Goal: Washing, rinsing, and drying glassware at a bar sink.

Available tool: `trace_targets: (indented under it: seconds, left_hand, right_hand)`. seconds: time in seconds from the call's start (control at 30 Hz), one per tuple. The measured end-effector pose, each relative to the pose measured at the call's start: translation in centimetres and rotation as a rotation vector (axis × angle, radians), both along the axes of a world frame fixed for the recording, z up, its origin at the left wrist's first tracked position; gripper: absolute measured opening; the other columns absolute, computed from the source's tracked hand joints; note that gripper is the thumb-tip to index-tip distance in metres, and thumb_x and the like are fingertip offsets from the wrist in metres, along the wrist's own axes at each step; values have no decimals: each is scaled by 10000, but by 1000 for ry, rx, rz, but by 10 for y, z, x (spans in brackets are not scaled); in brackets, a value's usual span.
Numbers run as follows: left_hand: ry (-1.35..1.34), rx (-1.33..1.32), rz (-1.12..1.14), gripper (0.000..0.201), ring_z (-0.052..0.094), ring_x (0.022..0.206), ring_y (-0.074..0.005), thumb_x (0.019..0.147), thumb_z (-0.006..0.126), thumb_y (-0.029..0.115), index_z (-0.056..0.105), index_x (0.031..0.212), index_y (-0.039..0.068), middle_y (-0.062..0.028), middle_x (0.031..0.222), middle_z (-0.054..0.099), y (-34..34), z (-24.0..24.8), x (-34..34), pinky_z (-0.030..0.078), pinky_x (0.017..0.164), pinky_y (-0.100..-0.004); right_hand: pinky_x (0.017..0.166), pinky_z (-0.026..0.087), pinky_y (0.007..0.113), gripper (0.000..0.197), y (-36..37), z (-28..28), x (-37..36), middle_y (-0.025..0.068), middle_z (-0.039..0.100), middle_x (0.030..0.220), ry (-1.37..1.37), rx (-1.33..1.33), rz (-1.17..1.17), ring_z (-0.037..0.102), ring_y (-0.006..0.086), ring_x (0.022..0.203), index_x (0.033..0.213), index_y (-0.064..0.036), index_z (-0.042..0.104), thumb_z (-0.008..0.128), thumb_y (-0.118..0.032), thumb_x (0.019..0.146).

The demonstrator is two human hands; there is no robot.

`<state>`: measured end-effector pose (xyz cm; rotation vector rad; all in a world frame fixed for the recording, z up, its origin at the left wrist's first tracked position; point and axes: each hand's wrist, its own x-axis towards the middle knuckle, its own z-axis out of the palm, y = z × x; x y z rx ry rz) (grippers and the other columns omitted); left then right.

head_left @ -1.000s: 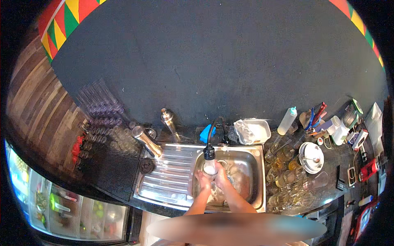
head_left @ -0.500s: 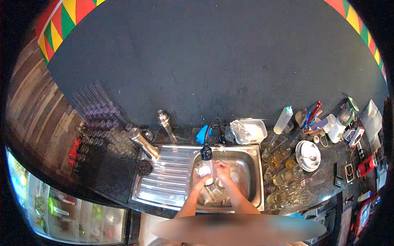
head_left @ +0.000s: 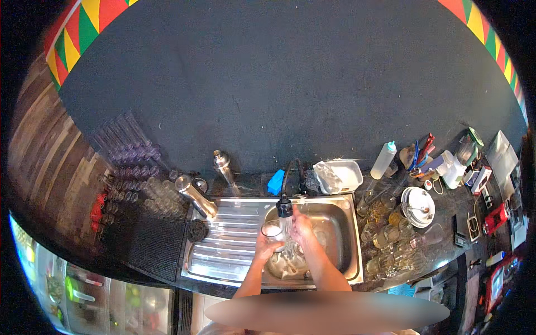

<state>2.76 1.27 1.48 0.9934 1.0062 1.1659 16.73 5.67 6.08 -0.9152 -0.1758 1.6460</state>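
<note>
My left hand (head_left: 268, 245) is wrapped round a clear drinking glass (head_left: 272, 229), tilted beside the running water (head_left: 286, 230). The stream falls from the black tap head (head_left: 284, 208) of a curved black faucet. Just right of the stream is my right hand (head_left: 301, 228), close below the tap head. Its fingers look drawn together, and whatever they may hold is too small to make out. Both hands are over the steel sink basin (head_left: 338, 251). Glassware and pale pieces (head_left: 291, 267) lie wet at its bottom, partly hidden by my forearms.
A ribbed drainboard (head_left: 223, 251) adjoins the basin, with a steel shaker (head_left: 196, 198) at its back left corner. Glasses crowd a black mat (head_left: 151, 240)'s far end. Right of the sink stand many glasses (head_left: 385, 237) and stacked white plates (head_left: 417, 206). A white tub (head_left: 346, 176) sits behind.
My left hand has drawn the glass slightly left, out from under the stream. My right hand has come up closer to the tap head. The view has shifted slightly.
</note>
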Motion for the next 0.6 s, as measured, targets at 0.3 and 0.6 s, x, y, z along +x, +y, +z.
trace_targets:
  seconds: [0.3, 0.6]
  left_hand:
    - [-29, 6, -152, 633, 535, 914, -159, 539, 705, -46, 449, 1109, 54, -36, 977, 549, 6, 4, 14, 435, 817, -303]
    - [-331, -158, -241, 623, 541, 946, -162, 564, 669, -52, 459, 1141, 52, -37, 1001, 559, 3, 21, 13, 441, 834, -307]
  right_hand:
    - [687, 447, 240, 272, 9, 58, 16, 23, 599, 859, -608, 597, 323, 544, 91, 781, 941, -7, 557, 697, -43, 711]
    - [676, 461, 253, 236, 18, 70, 26, 52, 633, 846, -838, 667, 474, 566, 91, 770, 899, 22, 580, 703, -55, 713]
